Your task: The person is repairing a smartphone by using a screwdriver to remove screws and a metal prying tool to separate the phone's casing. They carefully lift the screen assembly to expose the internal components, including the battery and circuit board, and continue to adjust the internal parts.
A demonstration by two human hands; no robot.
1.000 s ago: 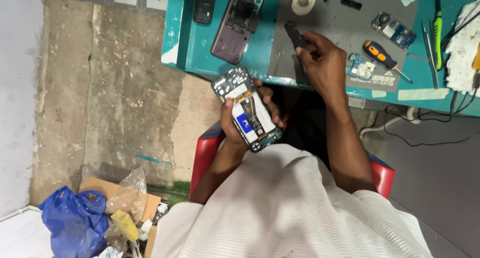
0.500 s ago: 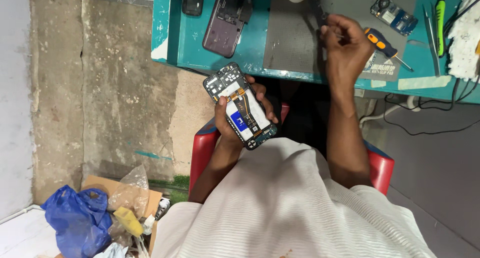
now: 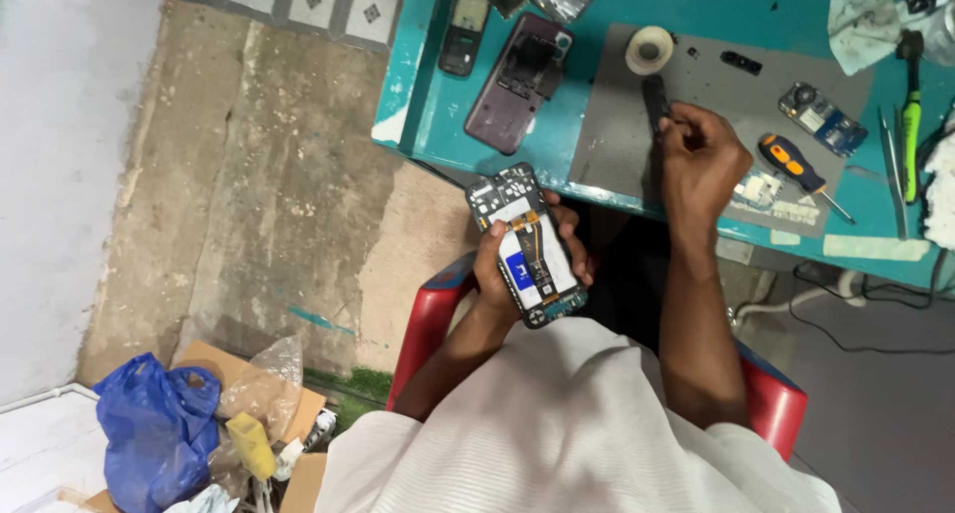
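My left hand [image 3: 512, 264] grips the opened phone [image 3: 527, 244] by its edges over my lap, light but fragile, while my right hand [image 3: 701, 160] pinches a dark tool [image 3: 655, 100] on the worktop [image 3: 448, 105] at one o'clock.

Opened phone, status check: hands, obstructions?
Left hand grips opened phone over lap. Right hand pinches dark tool on grey mat. Nothing between them.

left hand [image 3: 517, 264] grips an opened phone [image 3: 525, 244] over the lap, its board and battery showing. right hand [image 3: 701, 160] pinches a dark tool [image 3: 654, 100] on the grey mat [image 3: 617, 125], near a tape roll [image 3: 649, 49] and screwdriver [image 3: 791, 163].
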